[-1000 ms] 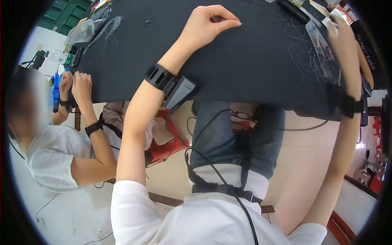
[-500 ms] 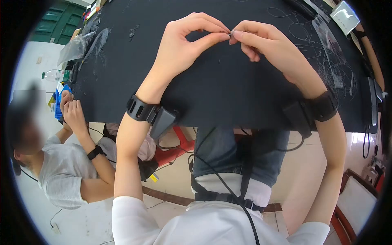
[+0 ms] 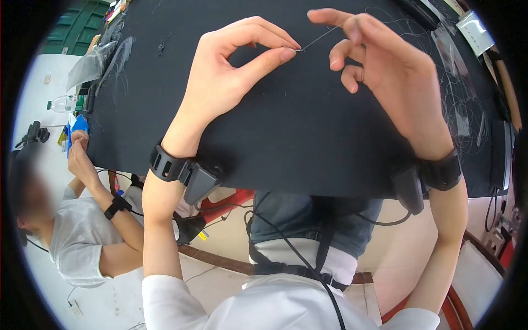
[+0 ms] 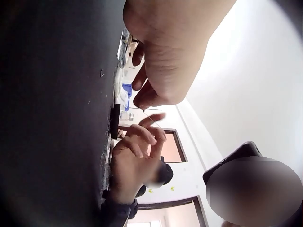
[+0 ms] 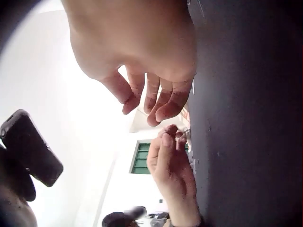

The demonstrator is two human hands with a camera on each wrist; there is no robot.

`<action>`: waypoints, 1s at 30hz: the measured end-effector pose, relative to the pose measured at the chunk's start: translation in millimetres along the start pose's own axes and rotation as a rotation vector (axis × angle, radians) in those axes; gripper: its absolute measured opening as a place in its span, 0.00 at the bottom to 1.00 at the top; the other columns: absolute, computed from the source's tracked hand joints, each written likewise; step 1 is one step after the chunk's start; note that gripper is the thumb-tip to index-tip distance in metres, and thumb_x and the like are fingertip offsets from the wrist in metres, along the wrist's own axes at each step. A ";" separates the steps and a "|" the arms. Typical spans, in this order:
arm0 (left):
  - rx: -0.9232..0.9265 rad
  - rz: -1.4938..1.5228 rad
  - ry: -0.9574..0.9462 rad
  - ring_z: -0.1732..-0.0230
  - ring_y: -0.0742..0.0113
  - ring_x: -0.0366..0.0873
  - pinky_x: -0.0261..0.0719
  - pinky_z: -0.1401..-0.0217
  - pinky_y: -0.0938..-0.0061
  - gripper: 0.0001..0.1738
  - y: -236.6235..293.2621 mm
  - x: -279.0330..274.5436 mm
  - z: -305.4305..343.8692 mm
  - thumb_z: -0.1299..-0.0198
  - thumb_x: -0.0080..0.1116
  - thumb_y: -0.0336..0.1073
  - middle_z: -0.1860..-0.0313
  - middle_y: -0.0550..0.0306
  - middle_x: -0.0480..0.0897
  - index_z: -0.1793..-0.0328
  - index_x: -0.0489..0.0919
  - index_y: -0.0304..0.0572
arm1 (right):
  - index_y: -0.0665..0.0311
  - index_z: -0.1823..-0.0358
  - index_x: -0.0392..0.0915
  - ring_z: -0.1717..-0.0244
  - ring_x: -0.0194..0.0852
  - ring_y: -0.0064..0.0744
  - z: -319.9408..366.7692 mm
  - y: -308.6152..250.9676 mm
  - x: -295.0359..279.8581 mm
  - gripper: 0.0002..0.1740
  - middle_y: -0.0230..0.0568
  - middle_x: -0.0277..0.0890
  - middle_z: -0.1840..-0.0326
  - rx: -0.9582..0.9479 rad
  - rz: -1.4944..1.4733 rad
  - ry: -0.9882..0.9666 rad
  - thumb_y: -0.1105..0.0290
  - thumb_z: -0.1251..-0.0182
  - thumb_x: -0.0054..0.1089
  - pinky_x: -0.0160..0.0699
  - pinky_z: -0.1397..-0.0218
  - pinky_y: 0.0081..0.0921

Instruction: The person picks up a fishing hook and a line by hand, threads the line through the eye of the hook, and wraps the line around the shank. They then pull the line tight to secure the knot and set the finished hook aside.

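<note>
In the head view my left hand (image 3: 220, 71) is over the black-covered table (image 3: 308, 148), thumb and index fingertips pinching a tiny metal piece (image 3: 299, 50). The fingertips hide most of it. From there a thin clear line (image 3: 320, 39) runs straight up and right to my right hand (image 3: 393, 71). The right index finger points out to the left with the line at it, the thumb bent close to it, and the other fingers curl loosely. In the left wrist view the same line (image 4: 152, 119) spans between the hands.
Loose clear line (image 3: 456, 110) and plastic strips lie at the table's right side. A small dark cluster (image 3: 161, 47) lies at the left, near plastic bags (image 3: 91, 69). A bottle (image 3: 63, 103) stands beyond. Another person (image 3: 82, 220) sits at the left.
My right hand came in from the far right side to my left fingertips, then drew back to the right, with the line now stretched between the hands. The left hand keeps its pinch.
</note>
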State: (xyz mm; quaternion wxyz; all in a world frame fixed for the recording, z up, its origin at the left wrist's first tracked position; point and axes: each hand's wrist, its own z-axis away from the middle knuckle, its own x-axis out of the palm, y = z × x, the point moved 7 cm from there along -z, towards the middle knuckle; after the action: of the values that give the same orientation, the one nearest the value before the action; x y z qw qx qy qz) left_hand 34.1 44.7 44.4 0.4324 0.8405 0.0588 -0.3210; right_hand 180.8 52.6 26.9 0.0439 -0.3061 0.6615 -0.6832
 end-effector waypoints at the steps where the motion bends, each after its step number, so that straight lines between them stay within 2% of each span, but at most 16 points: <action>1: 0.002 0.004 0.001 0.60 0.70 0.76 0.72 0.57 0.80 0.04 -0.1 -0.3 -0.5 0.46 0.56 0.23 0.61 0.53 0.80 0.65 0.80 0.33 | 0.64 0.66 0.70 0.78 0.60 0.17 -0.9 -0.2 -1.5 0.14 0.34 0.67 0.69 0.009 -0.078 -0.026 0.62 0.31 0.40 0.61 0.72 0.15; 5: -0.008 -0.011 -0.002 0.60 0.69 0.76 0.72 0.56 0.79 0.04 2.5 -0.7 -0.7 0.47 0.55 0.22 0.62 0.52 0.80 0.66 0.80 0.32 | 0.67 0.66 0.69 0.76 0.67 0.26 -5.6 7.3 -9.2 0.12 0.40 0.70 0.70 0.117 -0.288 -0.076 0.65 0.33 0.44 0.68 0.71 0.21; 9: -0.037 0.077 -0.014 0.59 0.69 0.76 0.72 0.55 0.79 0.04 1.3 7.9 0.0 0.46 0.54 0.23 0.63 0.52 0.80 0.67 0.79 0.31 | 0.66 0.66 0.69 0.78 0.62 0.24 -2.9 10.9 -15.7 0.11 0.40 0.69 0.69 0.147 -0.301 -0.006 0.66 0.32 0.42 0.64 0.73 0.20; 13: -0.175 0.146 -0.031 0.61 0.69 0.76 0.71 0.55 0.79 0.06 -6.5 9.3 2.3 0.45 0.53 0.28 0.64 0.53 0.79 0.69 0.79 0.32 | 0.65 0.67 0.69 0.78 0.60 0.20 -0.9 7.5 -16.1 0.10 0.38 0.68 0.70 0.135 -0.214 0.055 0.67 0.32 0.42 0.63 0.73 0.19; 15: -0.250 0.210 -0.028 0.62 0.69 0.76 0.70 0.55 0.79 0.08 -10.7 9.4 3.4 0.46 0.53 0.30 0.65 0.53 0.79 0.70 0.79 0.33 | 0.68 0.65 0.70 0.76 0.65 0.27 -0.7 8.4 -18.7 0.10 0.42 0.71 0.69 0.148 -0.154 0.089 0.67 0.34 0.44 0.66 0.71 0.23; 17: -0.293 0.275 -0.018 0.62 0.69 0.76 0.69 0.54 0.78 0.09 -13.0 10.3 3.5 0.46 0.52 0.32 0.66 0.54 0.79 0.71 0.79 0.34 | 0.67 0.65 0.70 0.76 0.64 0.25 -3.0 8.8 -20.3 0.12 0.41 0.71 0.68 0.107 -0.108 0.053 0.65 0.34 0.43 0.65 0.71 0.22; 19: -0.308 0.342 -0.005 0.63 0.70 0.76 0.70 0.55 0.79 0.08 -15.9 11.0 4.1 0.46 0.53 0.31 0.68 0.54 0.80 0.72 0.80 0.33 | 0.64 0.66 0.69 0.79 0.55 0.14 -6.3 14.5 -22.2 0.14 0.35 0.68 0.66 0.015 -0.078 -0.050 0.62 0.31 0.40 0.60 0.73 0.14; 21: -0.292 0.409 0.012 0.65 0.72 0.77 0.72 0.56 0.81 0.07 -20.0 10.6 3.7 0.47 0.53 0.28 0.70 0.55 0.81 0.71 0.80 0.31 | 0.65 0.66 0.69 0.80 0.54 0.14 -7.2 16.6 -25.1 0.13 0.35 0.68 0.67 0.011 -0.065 -0.033 0.63 0.31 0.40 0.59 0.73 0.14; 25: -0.337 0.402 0.011 0.62 0.68 0.75 0.68 0.51 0.75 0.09 -18.9 10.3 4.1 0.47 0.52 0.33 0.68 0.54 0.79 0.72 0.80 0.37 | 0.65 0.66 0.70 0.80 0.52 0.15 -8.4 16.8 -29.8 0.12 0.34 0.68 0.68 -0.001 -0.028 0.012 0.63 0.32 0.42 0.58 0.74 0.14; 28: -0.311 0.418 0.049 0.62 0.69 0.75 0.67 0.51 0.75 0.09 -22.1 5.0 3.2 0.47 0.53 0.34 0.68 0.55 0.79 0.71 0.80 0.37 | 0.63 0.65 0.74 0.77 0.58 0.15 -10.8 15.5 -36.7 0.14 0.34 0.72 0.68 -0.048 -0.018 0.035 0.61 0.33 0.45 0.58 0.74 0.14; 30: -0.276 0.408 0.104 0.62 0.70 0.75 0.67 0.52 0.76 0.09 -24.8 -5.9 3.3 0.46 0.54 0.35 0.68 0.56 0.80 0.70 0.81 0.38 | 0.63 0.65 0.72 0.76 0.59 0.17 -9.4 11.2 -43.7 0.13 0.38 0.74 0.63 -0.054 -0.036 0.099 0.62 0.33 0.44 0.60 0.72 0.15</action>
State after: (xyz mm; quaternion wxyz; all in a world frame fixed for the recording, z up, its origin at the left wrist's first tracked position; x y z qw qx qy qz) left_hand 18.4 58.5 29.4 0.5954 0.7833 -0.0467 -0.1725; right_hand 207.9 79.8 1.3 -0.0096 -0.2848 0.6756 -0.6800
